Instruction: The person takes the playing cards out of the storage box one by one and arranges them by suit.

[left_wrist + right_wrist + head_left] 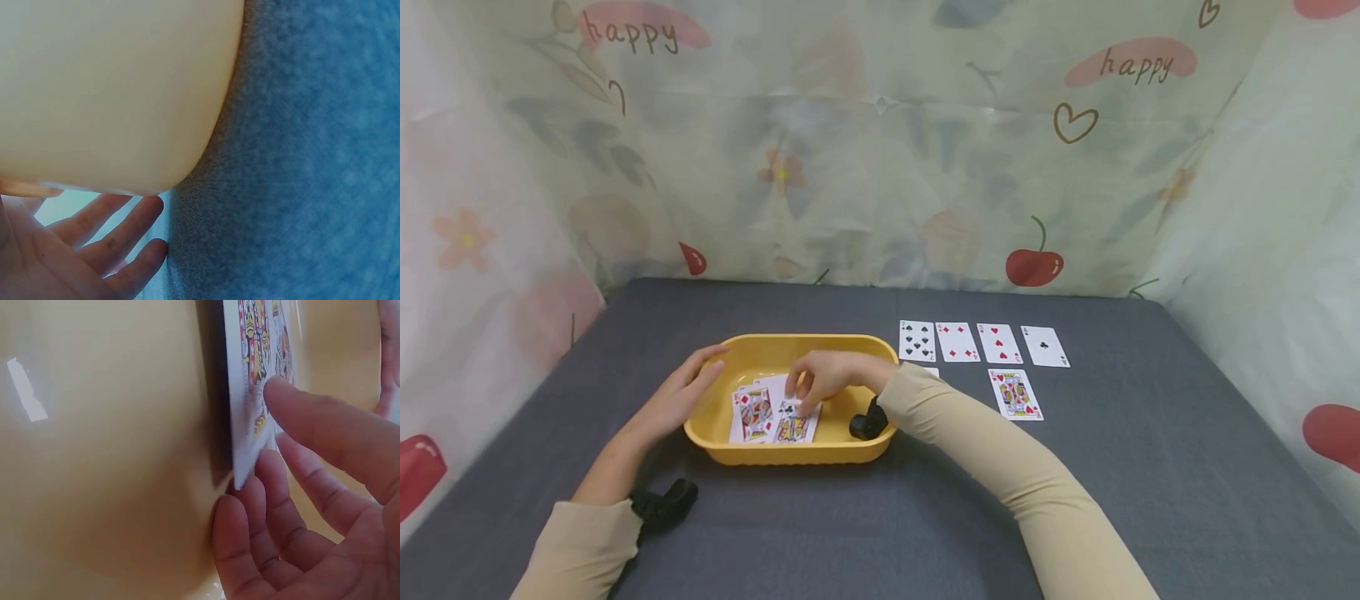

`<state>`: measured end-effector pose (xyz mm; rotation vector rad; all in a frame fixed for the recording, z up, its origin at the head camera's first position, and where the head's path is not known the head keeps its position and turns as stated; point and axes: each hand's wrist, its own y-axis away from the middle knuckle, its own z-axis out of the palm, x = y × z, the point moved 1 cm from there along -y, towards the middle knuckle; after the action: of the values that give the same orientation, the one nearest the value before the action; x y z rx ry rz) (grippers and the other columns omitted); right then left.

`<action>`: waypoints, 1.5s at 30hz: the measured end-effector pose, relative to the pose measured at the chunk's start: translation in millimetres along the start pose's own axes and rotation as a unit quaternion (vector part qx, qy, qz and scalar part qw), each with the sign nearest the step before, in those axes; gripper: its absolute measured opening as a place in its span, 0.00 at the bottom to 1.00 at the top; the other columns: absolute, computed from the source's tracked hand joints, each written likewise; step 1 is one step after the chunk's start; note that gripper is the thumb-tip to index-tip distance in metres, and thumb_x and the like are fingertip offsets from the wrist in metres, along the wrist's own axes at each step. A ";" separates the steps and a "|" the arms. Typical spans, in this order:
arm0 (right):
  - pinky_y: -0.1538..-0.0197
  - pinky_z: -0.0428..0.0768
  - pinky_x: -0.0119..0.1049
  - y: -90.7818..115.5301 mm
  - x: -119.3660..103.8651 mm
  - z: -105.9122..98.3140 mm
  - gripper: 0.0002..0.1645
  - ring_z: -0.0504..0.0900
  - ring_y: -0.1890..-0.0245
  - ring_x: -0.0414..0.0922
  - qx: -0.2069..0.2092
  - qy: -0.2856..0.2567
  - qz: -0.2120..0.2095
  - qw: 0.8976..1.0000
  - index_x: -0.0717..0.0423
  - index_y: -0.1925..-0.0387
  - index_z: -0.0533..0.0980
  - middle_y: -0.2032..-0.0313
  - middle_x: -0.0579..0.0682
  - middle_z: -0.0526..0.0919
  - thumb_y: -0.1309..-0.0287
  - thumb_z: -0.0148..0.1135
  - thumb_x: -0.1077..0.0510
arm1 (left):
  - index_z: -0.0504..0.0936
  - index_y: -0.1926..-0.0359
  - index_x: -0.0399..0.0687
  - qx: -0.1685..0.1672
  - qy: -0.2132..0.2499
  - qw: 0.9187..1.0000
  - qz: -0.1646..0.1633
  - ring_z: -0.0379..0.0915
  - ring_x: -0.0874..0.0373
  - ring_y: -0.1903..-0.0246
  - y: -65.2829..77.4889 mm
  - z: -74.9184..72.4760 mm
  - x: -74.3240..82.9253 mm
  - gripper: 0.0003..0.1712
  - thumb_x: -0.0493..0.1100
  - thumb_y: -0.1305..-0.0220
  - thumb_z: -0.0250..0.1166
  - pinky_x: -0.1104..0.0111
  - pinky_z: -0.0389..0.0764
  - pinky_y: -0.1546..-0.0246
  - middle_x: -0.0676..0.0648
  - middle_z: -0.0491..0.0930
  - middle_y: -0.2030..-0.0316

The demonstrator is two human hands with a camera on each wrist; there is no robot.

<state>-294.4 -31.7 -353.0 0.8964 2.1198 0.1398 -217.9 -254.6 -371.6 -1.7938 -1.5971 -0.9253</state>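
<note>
My left hand (682,390) rests at the left rim of a yellow tray (790,454), its fingers extended along the outside in the left wrist view. Inside the tray, my right hand (831,375) pinches the upper edge of a club face card (793,427). In the right wrist view the thumb (284,394) lies against the card's face, and the other fingers curl behind its edge. Beside it in the tray is a diamond face card (752,414), overlapping further cards that are mostly hidden.
Right of the tray, a row holds a spades card (917,342), a diamonds card (957,342), a hearts card (999,343) and an ace of clubs (1045,346). A red face card (1017,395) lies below. My right sleeve (1000,467) mostly covers another card (932,372).
</note>
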 end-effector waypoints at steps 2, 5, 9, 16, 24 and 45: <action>0.71 0.70 0.22 0.3 -0.2 -0.2 0.19 0.70 0.72 0.35 0.004 -0.006 0.002 1.000 0.59 0.55 0.76 0.69 0.45 0.73 0.51 0.68 0.62 | 0.52 0.30 0.43 0.000 0.000 1.000 -0.001 0.50 0.36 0.34 0.3 0.0 0.3 0.34 0.58 0.27 0.40 0.41 0.54 0.37 0.33 0.48 0.30; 0.72 0.71 0.24 0.5 0.3 -0.9 0.19 0.70 0.75 0.36 0.004 -0.026 0.003 1.000 0.60 0.55 0.75 0.70 0.46 0.72 0.51 0.68 0.63 | 0.52 0.30 0.43 -0.001 0.001 1.000 -0.003 0.50 0.37 0.34 0.7 0.1 0.6 0.34 0.58 0.28 0.40 0.41 0.55 0.37 0.33 0.48 0.30; 0.72 0.73 0.28 0.5 1.5 -1.9 0.20 0.71 0.77 0.38 -0.003 -0.063 -0.004 0.998 0.60 0.54 0.74 0.71 0.46 0.71 0.50 0.67 0.64 | 0.52 0.30 0.44 0.000 0.002 1.000 -0.004 0.50 0.37 0.34 0.9 0.2 0.8 0.34 0.58 0.28 0.40 0.41 0.55 0.37 0.33 0.48 0.30; 0.66 0.75 0.29 4.7 -0.1 -7.1 0.18 0.74 0.72 0.37 -0.005 -0.075 -0.023 0.997 0.59 0.53 0.74 0.67 0.47 0.76 0.46 0.64 0.63 | 0.52 0.30 0.43 0.001 0.003 1.000 -0.001 0.48 0.36 0.33 0.3 -0.1 0.1 0.33 0.57 0.27 0.40 0.40 0.53 0.36 0.33 0.48 0.30; 0.57 0.80 0.33 17.5 -0.8 -19.7 0.16 0.78 0.66 0.35 0.025 -0.090 -0.042 0.995 0.61 0.51 0.76 0.59 0.55 0.83 0.41 0.59 0.63 | 0.53 0.30 0.41 0.002 0.005 1.000 0.009 0.48 0.36 0.33 -1.6 0.1 -0.5 0.33 0.56 0.27 0.40 0.41 0.53 0.36 0.32 0.48 0.30; 0.45 0.76 0.50 68.5 20.6 -54.8 0.13 0.81 0.60 0.42 0.129 -0.164 -0.024 0.978 0.56 0.54 0.78 0.57 0.54 0.83 0.40 0.59 0.58 | 0.52 0.30 0.40 0.000 0.004 1.000 0.008 0.46 0.36 0.32 -0.3 -0.2 -0.1 0.33 0.56 0.27 0.40 0.40 0.51 0.36 0.32 0.48 0.30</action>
<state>-304.8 43.0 -303.7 0.9450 1.8716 -0.2968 -218.2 -254.8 -371.6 -1.7972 -1.5757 -0.9239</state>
